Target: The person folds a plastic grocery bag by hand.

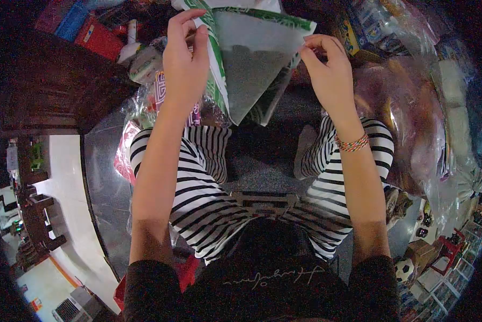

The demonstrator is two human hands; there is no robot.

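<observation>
A plastic bag [246,67] with a greyish see-through middle and green-and-white printed edges hangs between my hands, at the top centre of the view. My left hand [184,59] grips its upper left edge, the fingers curled over the green print. At the bag's upper right corner, the thumb and fingers of my right hand [329,67] pinch the side. The top edge is stretched between both hands, and the bag narrows towards the bottom over the dark floor between my knees. A woven multicoloured bracelet [352,143] circles my right wrist.
Clear plastic-wrapped goods [396,107] are heaped to the right. Printed pink and purple packaging [163,91] lies by my left knee. A red box [99,38] stands at the upper left, near dark wooden furniture [37,102]. A football [404,269] sits at the lower right.
</observation>
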